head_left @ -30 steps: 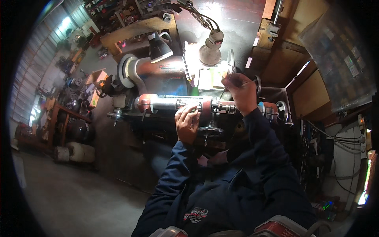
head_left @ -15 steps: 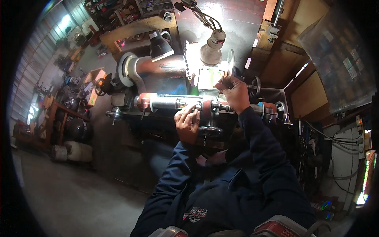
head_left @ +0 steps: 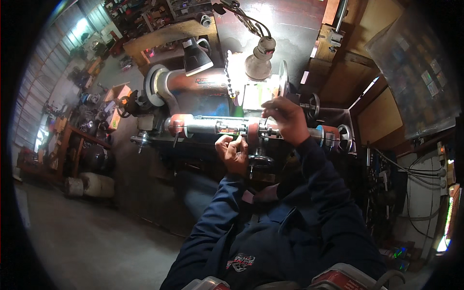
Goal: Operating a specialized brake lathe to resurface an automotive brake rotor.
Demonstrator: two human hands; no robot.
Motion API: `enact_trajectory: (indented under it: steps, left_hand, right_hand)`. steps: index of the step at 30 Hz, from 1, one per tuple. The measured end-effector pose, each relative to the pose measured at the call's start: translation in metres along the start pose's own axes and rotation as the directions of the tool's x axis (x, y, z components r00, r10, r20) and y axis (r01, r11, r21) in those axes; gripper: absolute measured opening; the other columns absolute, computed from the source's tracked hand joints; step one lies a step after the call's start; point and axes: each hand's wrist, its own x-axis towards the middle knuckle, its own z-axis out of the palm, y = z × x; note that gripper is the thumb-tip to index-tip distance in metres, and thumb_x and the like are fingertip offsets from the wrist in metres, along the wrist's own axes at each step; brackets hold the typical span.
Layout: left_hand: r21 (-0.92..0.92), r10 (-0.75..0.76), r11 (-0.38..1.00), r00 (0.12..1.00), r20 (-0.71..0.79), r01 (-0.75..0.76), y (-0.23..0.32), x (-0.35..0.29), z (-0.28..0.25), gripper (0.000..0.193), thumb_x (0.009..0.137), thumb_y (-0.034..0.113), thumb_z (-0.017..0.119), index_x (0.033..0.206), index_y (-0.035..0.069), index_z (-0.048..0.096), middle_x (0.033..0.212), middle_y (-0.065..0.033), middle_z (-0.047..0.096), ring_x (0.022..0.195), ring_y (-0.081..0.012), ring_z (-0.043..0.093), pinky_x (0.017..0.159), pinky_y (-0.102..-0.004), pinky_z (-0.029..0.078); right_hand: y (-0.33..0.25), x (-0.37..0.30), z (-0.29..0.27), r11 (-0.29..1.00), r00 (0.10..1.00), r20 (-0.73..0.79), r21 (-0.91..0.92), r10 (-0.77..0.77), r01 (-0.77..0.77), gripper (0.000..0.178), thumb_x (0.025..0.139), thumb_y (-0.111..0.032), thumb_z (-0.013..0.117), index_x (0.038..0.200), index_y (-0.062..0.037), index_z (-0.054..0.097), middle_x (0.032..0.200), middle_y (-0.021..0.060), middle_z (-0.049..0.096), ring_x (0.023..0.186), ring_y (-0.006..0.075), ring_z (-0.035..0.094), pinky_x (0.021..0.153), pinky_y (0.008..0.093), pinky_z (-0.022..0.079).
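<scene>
A machine with a red-brown cylindrical housing [head_left: 198, 80] stands before me, and a bright horizontal metal bar [head_left: 205, 126] runs along its front. A red collar [head_left: 253, 130] sits around the bar near its middle. My left hand [head_left: 234, 153] is just below the bar, left of that collar, with thumb and fingertips pinched together; what they hold, if anything, is too small to make out. My right hand [head_left: 288, 120] is over the bar right of the collar. Its fingers are curled in, and whatever is between them is hidden. A handwheel [head_left: 259, 161] sits below the collar.
A lamp [head_left: 259, 63] lights the bar from behind, beside a dark and white jug-like container [head_left: 197, 57]. A grinding wheel [head_left: 155, 85] is at the left end of the housing. Another handwheel [head_left: 345, 138] ends the bar on the right. A wooden rack [head_left: 77, 145] stands at left.
My left hand has dropped from the top of the bar to just below it, fingers drawn together. My right hand has tilted, and the thin rod it held upright no longer shows clearly.
</scene>
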Motion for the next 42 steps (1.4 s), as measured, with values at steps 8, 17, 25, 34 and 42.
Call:
enact_trajectory:
  steps: [8,17,25,34,42]
  left_hand:
    - [-0.108,-0.291,0.951,0.957,0.013,0.291,-0.006,-0.011,0.010,0.014,0.081,0.005,0.078,0.091,0.001,0.068,0.099,-0.0116,0.053,0.093,-0.0257,0.055,0.083,-0.0381,0.046]
    - [-0.032,-0.375,0.919,0.894,0.245,0.394,-0.005,-0.002,-0.007,0.014,0.087,0.010,0.069,0.097,0.000,0.065,0.103,-0.0139,0.056,0.098,-0.0304,0.056,0.087,-0.0395,0.047]
    - [0.411,0.121,0.880,0.950,0.289,-0.238,0.029,0.079,-0.032,0.024,0.091,0.014,0.066,0.110,0.000,0.067,0.112,-0.0187,0.067,0.107,-0.0378,0.060,0.097,-0.0481,0.045]
    - [0.342,-0.075,0.938,0.997,0.017,0.065,-0.056,0.114,-0.096,0.025,0.097,0.018,0.065,0.111,-0.001,0.069,0.112,-0.0147,0.071,0.101,-0.0262,0.069,0.093,-0.0353,0.052]
    - [0.911,-0.490,0.410,0.853,0.179,0.044,-0.115,-0.002,-0.194,0.061,0.093,0.044,0.068,0.124,-0.007,0.061,0.127,-0.0246,0.062,0.119,-0.0365,0.058,0.102,-0.0429,0.046]
  right_hand:
    - [-0.040,-0.019,-0.060,0.913,0.904,-0.420,-0.396,-0.082,-0.101,0.012,0.096,-0.006,0.062,0.105,-0.0016,0.069,0.100,0.0090,0.072,0.088,0.0164,0.067,0.080,0.0299,0.052]
    - [-0.015,-0.119,-0.153,0.528,0.723,-0.630,-0.732,-0.284,-0.430,0.025,0.096,-0.019,0.062,0.108,0.0017,0.069,0.105,0.0187,0.069,0.096,0.0371,0.066,0.085,0.0404,0.053]
    - [0.048,-0.293,-0.186,0.332,0.571,-0.787,-0.488,0.234,-0.807,0.031,0.093,-0.010,0.054,0.121,-0.0047,0.066,0.114,0.0250,0.066,0.109,0.0422,0.061,0.096,0.0453,0.049]
    - [0.032,-0.488,-0.265,0.089,0.017,-1.000,-0.016,0.011,-0.996,0.021,0.085,-0.009,0.060,0.104,-0.0021,0.065,0.100,0.0257,0.068,0.098,0.0450,0.065,0.084,0.0515,0.052]
    - [0.019,-0.583,-0.316,-0.216,-0.205,-0.937,0.271,-0.283,-0.938,0.043,0.077,-0.006,0.062,0.120,-0.0009,0.062,0.126,0.0279,0.058,0.113,0.0443,0.057,0.100,0.0515,0.044]
